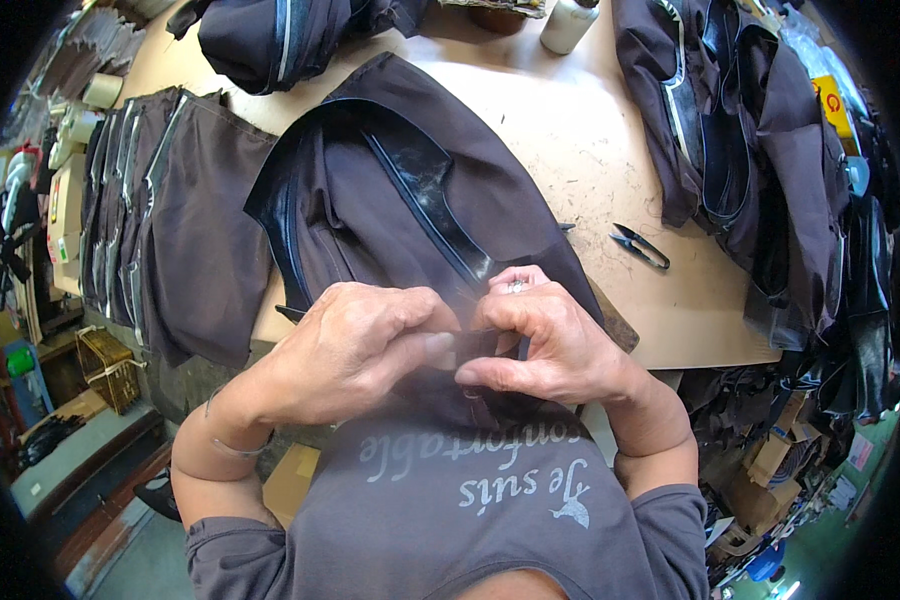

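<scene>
1. Through the head camera, remote from the bench, I see the left hand (355, 338) pinching a dark fold of cloth (475, 348) between thumb and bent fingers, right of its knuckles, at the frame's centre.
2. The right hand (568, 338) faces it across that fold, thumb below and forefinger above with a gap showing; blur leaves me unable to tell how firmly they close.
3. The brown garment (505, 185) lies above both hands, spreading up the middle of the frame; the fold appears to belong to it, though I can't trace the join.
4. The relation I judge decisive: its shiny dark trim (428, 195) slants from upper left to lower right, its lower end just beside the right hand, the nearer one.
5. Beyond, on the tan table (560, 140), black thread snips (642, 246) lie right of the garment, apart from the fingers.
6. Farther out, I make out layered brown panels (205, 225) at left, heaped garments (795, 170) at upper right and a white bottle (568, 26) at the top.
</scene>
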